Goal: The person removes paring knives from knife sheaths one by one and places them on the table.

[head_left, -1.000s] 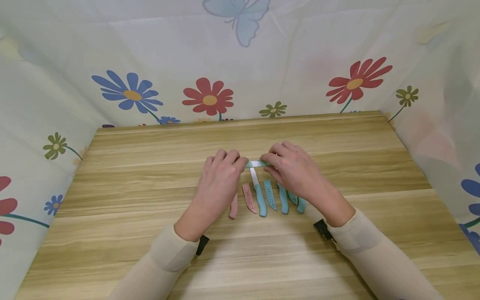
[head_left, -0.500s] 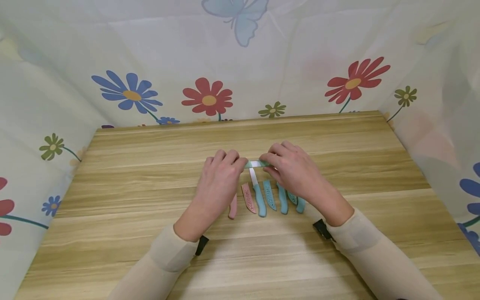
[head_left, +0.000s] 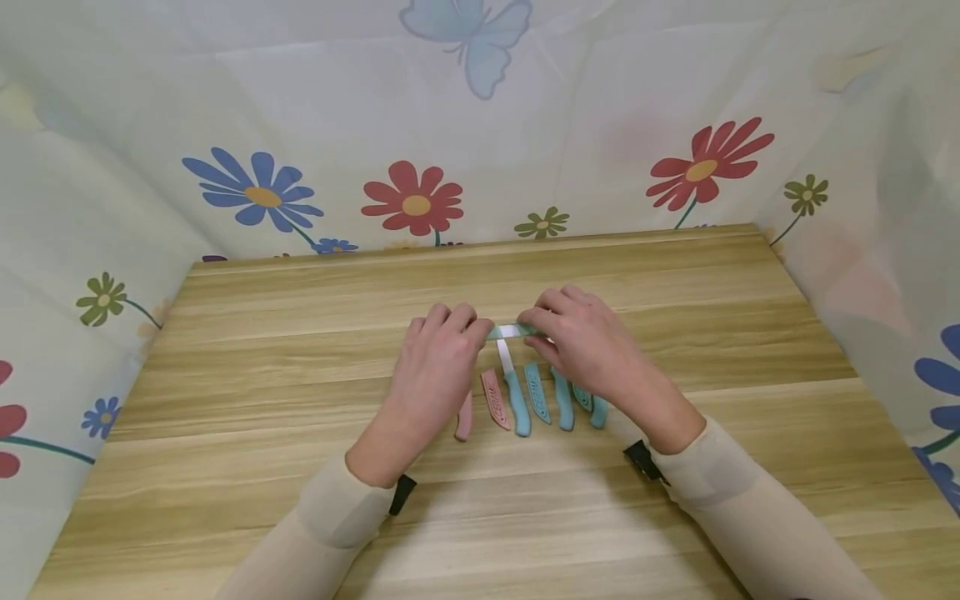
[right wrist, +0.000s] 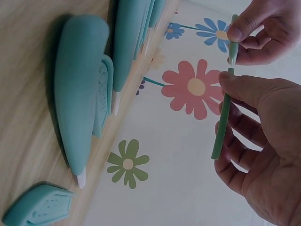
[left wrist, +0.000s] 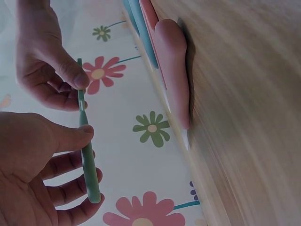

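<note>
Above the table, my left hand (head_left: 442, 354) pinches the green handle (left wrist: 89, 165) of a ceramic knife between thumb and fingers. My right hand (head_left: 588, 342) holds a slim green blade sheath (right wrist: 222, 127) in line with it. A short stretch of white blade (head_left: 510, 332) shows between the two hands in the head view, running toward the sheath. From above, the fingers cover most of handle and sheath. How far the blade sits inside the sheath I cannot tell.
On the wooden table (head_left: 300, 350), below the hands, lie a pink knife (head_left: 464, 417), a pink sheath (head_left: 495, 400), a blue knife (head_left: 517, 404), a blue sheath (head_left: 537, 392), another blue knife (head_left: 563, 402), a teal sheath (head_left: 582, 396) and a teal knife (head_left: 598, 413). Flowered cloth (head_left: 322, 108) surrounds the table.
Both hands keep their hold on the knife and sheath with no visible movement. Only the head view has shifted very slightly.
</note>
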The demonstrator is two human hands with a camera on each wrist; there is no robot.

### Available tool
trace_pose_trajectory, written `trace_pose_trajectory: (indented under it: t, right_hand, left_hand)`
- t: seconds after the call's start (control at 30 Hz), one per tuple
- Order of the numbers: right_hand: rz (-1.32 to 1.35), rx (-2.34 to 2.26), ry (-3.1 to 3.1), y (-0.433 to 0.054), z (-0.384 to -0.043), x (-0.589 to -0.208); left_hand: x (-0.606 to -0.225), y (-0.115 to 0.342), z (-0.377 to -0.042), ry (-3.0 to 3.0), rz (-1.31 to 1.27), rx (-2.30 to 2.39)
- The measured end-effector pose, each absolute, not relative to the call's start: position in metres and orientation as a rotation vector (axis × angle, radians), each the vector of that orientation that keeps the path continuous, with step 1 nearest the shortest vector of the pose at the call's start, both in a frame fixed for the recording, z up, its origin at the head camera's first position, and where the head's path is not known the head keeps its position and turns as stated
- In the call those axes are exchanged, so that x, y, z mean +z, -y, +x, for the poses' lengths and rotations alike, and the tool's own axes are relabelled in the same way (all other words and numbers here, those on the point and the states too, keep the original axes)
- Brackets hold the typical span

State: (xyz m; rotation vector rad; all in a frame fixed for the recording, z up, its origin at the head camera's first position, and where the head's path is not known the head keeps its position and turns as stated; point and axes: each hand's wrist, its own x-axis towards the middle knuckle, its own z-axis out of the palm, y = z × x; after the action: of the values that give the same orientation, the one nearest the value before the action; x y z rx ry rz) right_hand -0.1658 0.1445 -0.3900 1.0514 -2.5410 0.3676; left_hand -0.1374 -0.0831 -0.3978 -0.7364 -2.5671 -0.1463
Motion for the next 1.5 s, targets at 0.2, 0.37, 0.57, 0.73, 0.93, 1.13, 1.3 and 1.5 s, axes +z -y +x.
trace_pose_trajectory:
  t: [0.2,0.37,0.57,0.73,0.93,1.13,1.3,1.5]
  right_hand:
    - [1.045,0.371,2.545,-0.1456,-0.1652,-0.3901]
    - [1.04,0.379,2.54,-0.1469,-0.1652,-0.3898]
    - [1.045,0.379,2.525,-0.1476,-0.1661,-0.3889]
    - [1.044,0.377,2.523,-0.1483,-0.167,-0.3887]
    - [1.033,0.371,2.527,-0.1489,-0.1677,-0.3884]
    - [1.029,0.37,2.535,-0.1487,-0.1679,-0.3881]
    - [1.024,0.375,2.545,-0.1486,-0.1679,-0.3874]
    - [1.024,0.383,2.543,-0.1491,-0.1686,-0.3865]
  left_hand:
    - [-0.3974,0.0827,-0.1373,2.568,-0.742,-0.157]
    - [-0.3975,0.0829,-0.1373,2.573,-0.738,-0.168]
    - [-0.397,0.0839,-0.1377,2.571,-0.739,-0.167]
    - [-0.3969,0.0851,-0.1384,2.562,-0.732,-0.173]
    - [-0.396,0.0862,-0.1389,2.559,-0.723,-0.182]
    - [-0.3951,0.0866,-0.1385,2.559,-0.725,-0.188]
    - [-0.3943,0.0874,-0.1381,2.574,-0.72,-0.19]
    - [-0.3935,0.0879,-0.138,2.579,-0.708,-0.172]
